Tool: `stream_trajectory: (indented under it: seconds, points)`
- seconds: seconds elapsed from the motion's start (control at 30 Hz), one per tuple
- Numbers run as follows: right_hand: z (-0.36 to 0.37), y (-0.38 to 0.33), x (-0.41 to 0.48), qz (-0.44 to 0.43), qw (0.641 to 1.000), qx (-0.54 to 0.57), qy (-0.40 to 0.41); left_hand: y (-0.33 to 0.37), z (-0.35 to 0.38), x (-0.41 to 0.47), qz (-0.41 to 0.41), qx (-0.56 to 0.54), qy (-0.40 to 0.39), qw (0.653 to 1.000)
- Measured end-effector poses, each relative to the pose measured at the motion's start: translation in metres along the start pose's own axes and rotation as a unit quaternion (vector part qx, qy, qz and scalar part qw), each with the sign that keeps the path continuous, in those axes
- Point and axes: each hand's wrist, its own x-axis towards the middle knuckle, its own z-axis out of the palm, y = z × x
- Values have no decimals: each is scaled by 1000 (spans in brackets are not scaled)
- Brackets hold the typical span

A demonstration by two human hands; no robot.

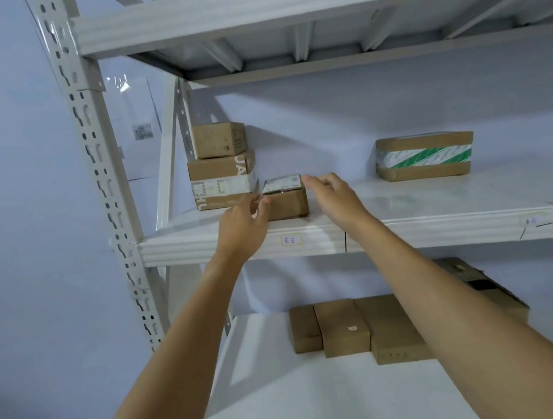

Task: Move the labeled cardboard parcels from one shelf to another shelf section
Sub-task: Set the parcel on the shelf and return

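Note:
A small cardboard parcel (286, 201) with a white label on top sits near the front edge of the middle shelf (442, 221). My left hand (244, 228) is at its left side, fingertips touching the top left corner, fingers apart. My right hand (334, 196) is at its right side, fingers spread beside the top right corner; whether it touches is unclear. Neither hand holds the parcel. Behind it on the left stands a taped parcel (223, 182) with a smaller box (219, 140) stacked on top. A parcel with green-striped tape (424, 156) lies further right.
The lower shelf (289, 397) carries several flat brown boxes (345, 327) side by side, partly hidden by my right forearm. A perforated grey upright (99, 181) frames the rack on the left. An upper shelf beam (279, 5) runs overhead. A pale wall lies behind.

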Motion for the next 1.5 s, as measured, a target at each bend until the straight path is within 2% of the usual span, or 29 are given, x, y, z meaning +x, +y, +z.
stream_trajectory:
  seconds: [0.1,0.3,0.37,0.6,0.93,1.23,1.5]
  points:
    - [-5,4,-14,-15,999,45,1,-4,-5,-18,0,-53,5,999]
    - [-27,10,-58,-49,996,73,9,-3,-11,-59,65,-58,147,985]
    - [-39,20,-75,-56,995,83,23,10,-7,-68,77,-90,151,981]
    - [-95,38,-130,-78,996,18,45,55,39,-109,65,-179,20,982]
    - [-226,92,-192,1,995,-12,98,150,111,-155,84,-181,-172,965]
    - [-376,161,-251,55,987,-60,139,287,206,-228,73,-200,-249,945]
    - [-475,225,-286,110,982,-91,126,358,280,-278,25,-222,-254,941]
